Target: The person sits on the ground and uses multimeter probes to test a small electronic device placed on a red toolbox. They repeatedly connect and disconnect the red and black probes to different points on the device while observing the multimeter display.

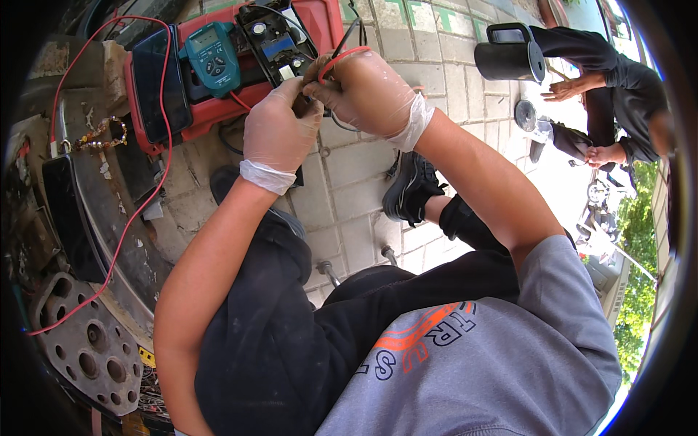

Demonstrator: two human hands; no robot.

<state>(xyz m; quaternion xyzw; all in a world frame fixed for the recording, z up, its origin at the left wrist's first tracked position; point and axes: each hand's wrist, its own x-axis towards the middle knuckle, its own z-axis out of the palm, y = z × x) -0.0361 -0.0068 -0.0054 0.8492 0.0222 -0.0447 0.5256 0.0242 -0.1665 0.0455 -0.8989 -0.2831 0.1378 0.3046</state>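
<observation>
Both my hands wear thin clear gloves and meet above a red case [218,109] on the paved ground. My left hand [280,131] pinches a small dark part between thumb and fingers. My right hand [367,91] closes on the same spot, gripping red and black wires [342,54] that loop over its knuckles. Just beyond the hands lies a black electronic module [273,40] with a small blue panel. A teal multimeter [212,58] rests on the case to the left, with a dark phone [154,83] beside it.
A long red wire [138,211] runs down the left past a metal plate with holes [91,349]. A black jug [512,54] stands at the top right. Another person in dark sleeves [618,80] crouches at the right. My black shoe [411,185] rests on the paving.
</observation>
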